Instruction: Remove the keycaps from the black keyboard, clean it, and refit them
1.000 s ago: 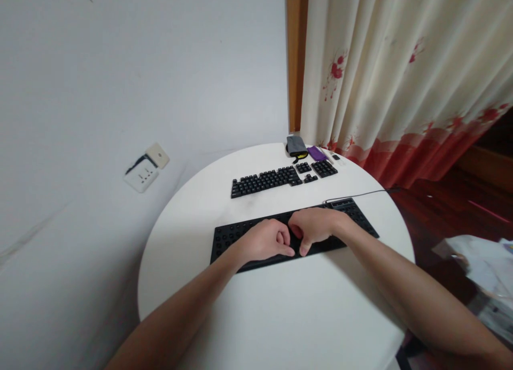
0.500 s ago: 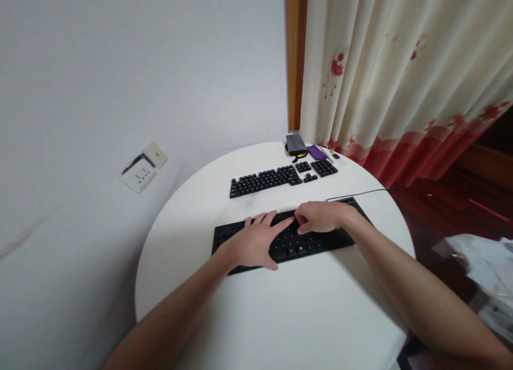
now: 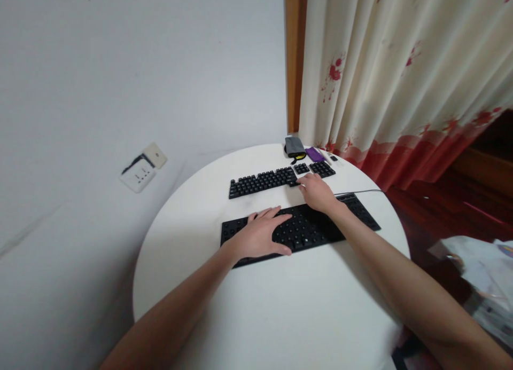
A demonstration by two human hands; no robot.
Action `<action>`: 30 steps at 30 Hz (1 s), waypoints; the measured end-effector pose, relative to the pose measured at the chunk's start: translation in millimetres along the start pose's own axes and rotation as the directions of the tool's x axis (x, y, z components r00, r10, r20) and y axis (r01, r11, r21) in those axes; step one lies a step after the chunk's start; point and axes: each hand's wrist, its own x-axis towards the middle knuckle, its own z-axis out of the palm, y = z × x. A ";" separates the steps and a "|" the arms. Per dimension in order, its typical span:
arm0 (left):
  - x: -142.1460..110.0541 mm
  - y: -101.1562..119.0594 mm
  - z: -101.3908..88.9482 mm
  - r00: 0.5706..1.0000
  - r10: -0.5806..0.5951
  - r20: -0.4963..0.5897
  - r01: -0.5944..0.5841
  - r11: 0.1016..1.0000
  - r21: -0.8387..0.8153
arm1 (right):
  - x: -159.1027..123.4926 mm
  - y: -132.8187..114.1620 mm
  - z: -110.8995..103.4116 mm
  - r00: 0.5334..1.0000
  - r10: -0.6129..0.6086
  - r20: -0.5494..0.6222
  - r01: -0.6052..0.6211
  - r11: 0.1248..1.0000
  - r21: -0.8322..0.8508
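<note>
A black keyboard lies on the white round table, with bare switch posts showing over much of it. My left hand rests spread on its left half, thumb over the near edge. Beyond it, loose black keycaps are laid out in keyboard order. My right hand reaches over the keyboard to the right end of these keycaps. Its thumb and index finger are pinched at a dark keycap, partly hidden by the fingers. The hand also covers the arrow-key group.
At the table's back edge lie a grey pouch and a purple cloth-like piece. A thin cable runs off the right side. A wall socket is at left, a curtain behind.
My right hand has moved from the keyboard's middle, away from me, to the laid-out keycaps. My left hand stays on the keyboard, which has shifted slightly to the right and away.
</note>
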 end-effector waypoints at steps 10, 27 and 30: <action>13.0 0.8 2.6 0.929 -0.103 -0.356 0.058 0.989 -0.136 | 6.4 -13.0 24.3 1.000 0.012 0.024 -0.010 0.996 -0.086; 18.3 -15.5 5.4 0.880 -0.140 -0.454 0.080 0.986 -0.147 | -5.5 -27.8 19.3 0.985 -0.117 0.130 0.114 0.993 0.026; 22.1 -25.0 8.8 0.871 -0.147 -0.469 0.105 0.988 -0.116 | -14.1 -37.3 14.5 0.969 -0.197 0.152 0.187 0.980 0.072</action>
